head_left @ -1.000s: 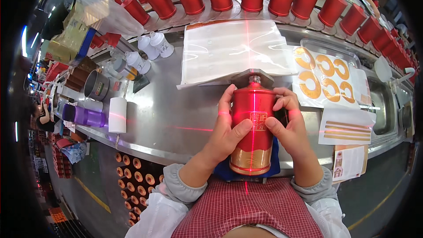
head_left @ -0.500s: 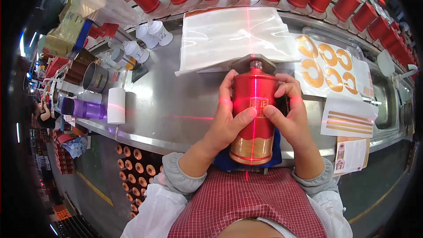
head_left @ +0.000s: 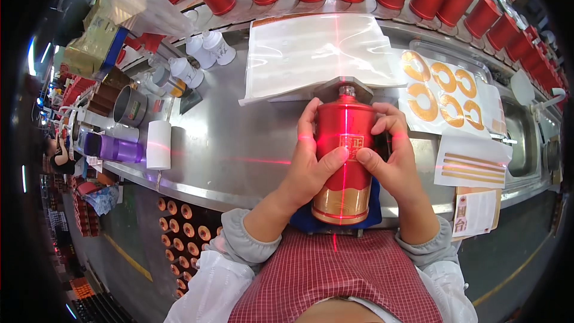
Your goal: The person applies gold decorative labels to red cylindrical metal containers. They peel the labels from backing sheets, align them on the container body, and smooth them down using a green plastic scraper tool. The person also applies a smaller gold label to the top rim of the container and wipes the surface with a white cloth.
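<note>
Both forearms rise from the lower edge, and the left hand (head_left: 306, 164) and right hand (head_left: 396, 161) face each other with thumbs laid across the front and fingers curled round the sides, their grip clamped on one red bottle (head_left: 345, 127), right of centre, neck toward the top. On the tabletop (head_left: 239, 143), six gold rings (head_left: 422, 103) lie on a sheet at right, above four gold strips (head_left: 473, 167). Three white bottles (head_left: 219, 49) stand at upper left, one white roll (head_left: 158, 143) below them.
</note>
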A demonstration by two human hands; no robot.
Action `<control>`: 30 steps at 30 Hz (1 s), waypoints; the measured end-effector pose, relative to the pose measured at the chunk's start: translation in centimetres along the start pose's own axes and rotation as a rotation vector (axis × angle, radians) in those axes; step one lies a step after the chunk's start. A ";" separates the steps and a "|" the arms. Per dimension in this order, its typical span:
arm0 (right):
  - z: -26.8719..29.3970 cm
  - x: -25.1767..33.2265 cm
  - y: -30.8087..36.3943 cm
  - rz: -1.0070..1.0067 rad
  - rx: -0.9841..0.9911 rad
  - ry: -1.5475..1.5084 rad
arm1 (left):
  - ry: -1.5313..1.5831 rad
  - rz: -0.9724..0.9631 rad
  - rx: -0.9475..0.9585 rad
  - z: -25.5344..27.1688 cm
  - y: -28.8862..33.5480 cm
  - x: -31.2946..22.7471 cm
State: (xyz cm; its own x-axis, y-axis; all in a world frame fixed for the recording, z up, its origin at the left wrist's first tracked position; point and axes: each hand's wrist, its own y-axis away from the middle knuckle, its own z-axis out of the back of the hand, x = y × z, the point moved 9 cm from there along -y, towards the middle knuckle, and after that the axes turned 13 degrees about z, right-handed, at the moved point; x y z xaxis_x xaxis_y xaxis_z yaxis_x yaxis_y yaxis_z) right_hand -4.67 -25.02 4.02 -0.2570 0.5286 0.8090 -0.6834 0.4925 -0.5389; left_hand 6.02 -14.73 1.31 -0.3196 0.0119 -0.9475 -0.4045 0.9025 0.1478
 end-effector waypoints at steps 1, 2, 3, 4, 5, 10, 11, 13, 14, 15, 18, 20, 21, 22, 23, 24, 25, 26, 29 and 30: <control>-0.1 -0.2 0.0 -0.020 -0.004 -0.012 | -0.009 0.001 -0.001 0.0 0.0 0.0; -0.1 -0.2 0.1 -0.038 -0.007 -0.025 | -0.019 0.000 -0.002 0.0 0.0 -0.1; -0.1 -0.3 0.2 -0.056 -0.010 -0.038 | -0.028 0.000 -0.004 0.0 0.1 -0.1; 0.0 -0.2 0.2 -0.051 -0.011 -0.031 | -0.026 -0.002 -0.002 -0.1 0.1 -0.2; 0.0 -0.2 0.3 -0.050 -0.010 -0.027 | -0.023 -0.001 -0.003 -0.2 0.2 -0.2; -0.1 -0.5 0.3 -0.037 -0.022 -0.082 | -0.005 0.004 -0.004 0.0 0.0 -0.1; -0.1 -0.4 0.3 -0.041 -0.015 -0.071 | -0.006 0.000 -0.004 0.1 0.0 0.1; 0.0 -0.1 0.3 -0.049 -0.001 -0.048 | -0.006 -0.010 -0.004 0.0 0.1 0.2; -0.1 -0.1 0.2 -0.055 -0.004 -0.050 | -0.004 -0.018 -0.002 0.0 0.1 0.1; -0.2 -0.1 0.1 -0.060 -0.006 -0.052 | -0.002 -0.025 0.001 0.0 0.1 -0.1; -0.1 0.0 0.2 -0.041 -0.013 -0.041 | 0.002 0.005 -0.001 -0.2 0.2 -0.1; -0.2 -0.1 0.2 -0.030 -0.015 -0.034 | -0.016 -0.007 -0.011 -0.1 0.2 -0.2; -0.3 -0.3 0.1 -0.031 -0.013 -0.032 | -0.024 -0.012 -0.014 0.0 0.1 -0.2; -0.3 -0.4 0.1 -0.032 -0.011 -0.031 | -0.025 -0.008 -0.015 0.2 -0.1 -0.2; -0.3 -0.3 0.1 -0.030 -0.011 -0.033 | -0.029 -0.007 -0.020 0.2 0.0 -0.1; -0.3 -0.2 0.1 -0.027 -0.011 -0.035 | -0.032 -0.006 -0.024 0.2 0.1 -0.1; -0.3 -0.2 0.1 -0.024 -0.011 -0.037 | -0.028 -0.010 -0.027 0.1 0.1 0.0; -0.3 -0.1 0.1 -0.022 -0.017 -0.036 | -0.022 -0.014 -0.027 0.1 0.2 0.0; -0.3 -0.3 0.1 -0.041 -0.024 -0.041 | -0.029 -0.022 -0.034 0.3 0.1 0.1; -0.2 -0.5 0.1 -0.062 -0.020 -0.046 | -0.035 -0.024 -0.038 0.4 0.0 0.1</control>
State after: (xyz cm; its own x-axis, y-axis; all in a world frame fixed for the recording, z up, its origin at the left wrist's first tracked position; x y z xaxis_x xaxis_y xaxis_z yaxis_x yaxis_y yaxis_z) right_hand -4.46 -25.08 3.49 -0.2458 0.4649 0.8506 -0.6855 0.5370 -0.4916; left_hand 6.32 -14.53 1.06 -0.2791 0.0063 -0.9602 -0.4444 0.8856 0.1350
